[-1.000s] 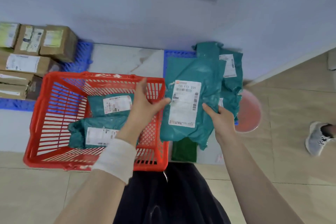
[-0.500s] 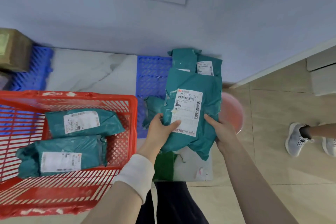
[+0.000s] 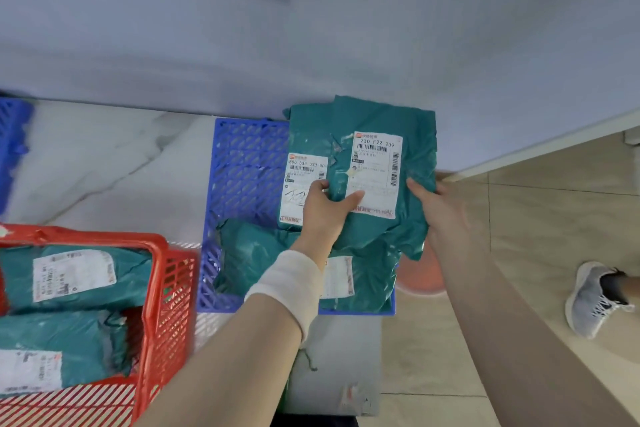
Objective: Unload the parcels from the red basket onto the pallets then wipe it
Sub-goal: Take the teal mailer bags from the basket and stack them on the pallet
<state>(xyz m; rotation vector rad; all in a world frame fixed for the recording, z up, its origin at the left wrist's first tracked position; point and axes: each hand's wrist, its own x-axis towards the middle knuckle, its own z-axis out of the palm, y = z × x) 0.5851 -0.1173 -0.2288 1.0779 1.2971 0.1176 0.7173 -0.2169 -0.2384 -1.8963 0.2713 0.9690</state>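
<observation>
Head view: teal parcel held over the blue pallet

Left hand grasps the teal parcel's lower left edge, thumb on its label; right hand grasps its right edge. Beneath it on the pallet lie a rear parcel and a front parcel. Two basket parcels lie in the red basket.

Both arms reach forward. Left hand pinches the teal parcel at its near-left edge, thumb on top. Right hand grips its right edge.
</observation>
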